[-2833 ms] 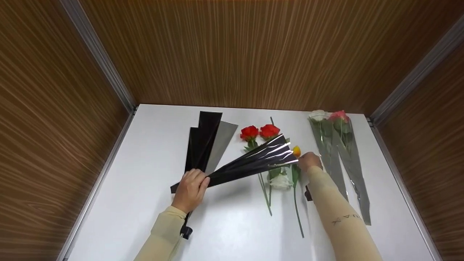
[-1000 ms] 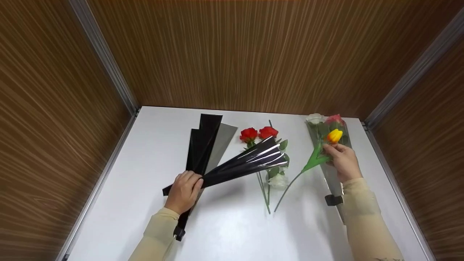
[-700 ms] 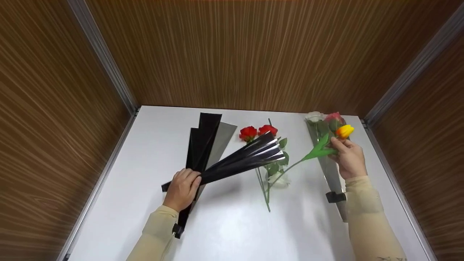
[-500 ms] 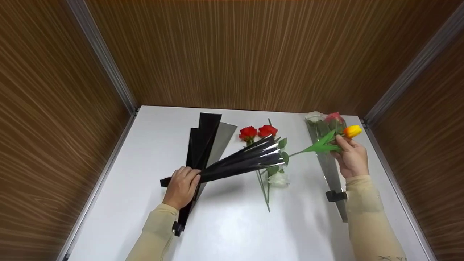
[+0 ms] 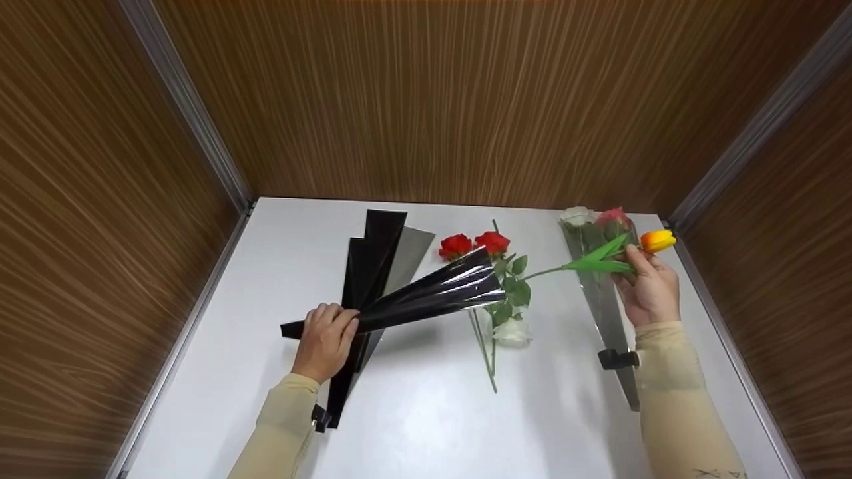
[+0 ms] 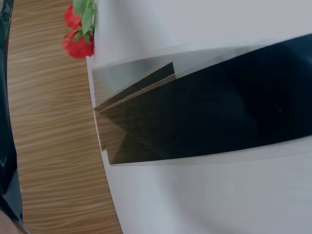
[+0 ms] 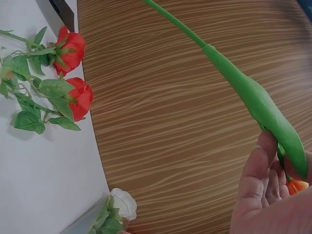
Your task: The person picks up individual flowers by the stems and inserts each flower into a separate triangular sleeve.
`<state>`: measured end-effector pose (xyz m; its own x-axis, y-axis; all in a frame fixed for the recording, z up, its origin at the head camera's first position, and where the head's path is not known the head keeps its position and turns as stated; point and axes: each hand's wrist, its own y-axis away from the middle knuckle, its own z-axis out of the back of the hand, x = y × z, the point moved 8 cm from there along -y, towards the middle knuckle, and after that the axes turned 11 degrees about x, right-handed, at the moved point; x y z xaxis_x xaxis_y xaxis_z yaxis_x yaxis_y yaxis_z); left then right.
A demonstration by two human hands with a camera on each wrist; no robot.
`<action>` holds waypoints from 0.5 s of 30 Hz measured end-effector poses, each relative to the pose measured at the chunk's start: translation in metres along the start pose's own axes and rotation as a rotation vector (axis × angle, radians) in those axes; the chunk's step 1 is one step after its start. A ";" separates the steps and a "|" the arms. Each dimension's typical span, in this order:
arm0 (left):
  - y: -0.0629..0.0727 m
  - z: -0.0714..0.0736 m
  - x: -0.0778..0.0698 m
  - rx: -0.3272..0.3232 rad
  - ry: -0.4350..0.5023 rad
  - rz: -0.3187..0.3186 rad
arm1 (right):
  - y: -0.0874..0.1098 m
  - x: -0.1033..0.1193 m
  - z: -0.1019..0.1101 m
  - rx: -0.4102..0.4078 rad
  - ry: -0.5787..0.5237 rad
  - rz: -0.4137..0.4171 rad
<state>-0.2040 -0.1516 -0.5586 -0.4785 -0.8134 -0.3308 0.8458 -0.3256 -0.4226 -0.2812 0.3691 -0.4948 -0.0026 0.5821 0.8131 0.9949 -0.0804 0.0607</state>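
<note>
My left hand [image 5: 326, 340] grips a glossy black flower sleeve [image 5: 432, 293] near its narrow end. Its wide, pleated mouth points right, over the loose roses. My right hand [image 5: 651, 286] pinches an orange-yellow tulip [image 5: 657, 241] just below the bloom. The tulip lies almost level, its green leaves [image 5: 602, 256] and stem pointing left toward the sleeve's mouth; the stem's end is lost among rose leaves there. In the right wrist view the green leaf [image 7: 263, 107] runs up from the fingers. At the left wrist view's left edge shows a dark strip of the held sleeve [image 6: 7, 146].
Flat black sleeves [image 5: 373, 266] lie on the white table [image 5: 426, 426] under the left hand. Two red roses [image 5: 456, 246] and a white rose [image 5: 511, 332] lie mid-table. Wrapped white and pink roses [image 5: 612, 218] are at the right. Wood-grain walls [image 5: 426, 100] enclose the table.
The right hand has picked up the tulip and carried it right, swinging its stem from pointing down-left to nearly level, leftward. The left hand and its sleeve have shifted left.
</note>
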 end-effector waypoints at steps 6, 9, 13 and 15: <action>0.002 -0.001 0.002 0.011 -0.002 0.003 | 0.000 0.007 0.004 -0.014 -0.045 0.047; 0.003 -0.001 0.002 0.003 -0.008 0.000 | 0.000 0.012 0.007 -0.022 -0.082 0.080; 0.004 -0.001 0.003 -0.005 -0.011 -0.010 | 0.000 0.018 0.011 -0.019 -0.178 0.112; 0.004 -0.001 0.002 -0.007 -0.012 -0.016 | 0.001 0.018 0.012 -0.018 -0.213 0.113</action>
<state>-0.2023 -0.1543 -0.5618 -0.4889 -0.8139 -0.3138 0.8364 -0.3353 -0.4336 -0.2794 0.3895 -0.4867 0.1320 0.7259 0.6750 0.9857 -0.1681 -0.0120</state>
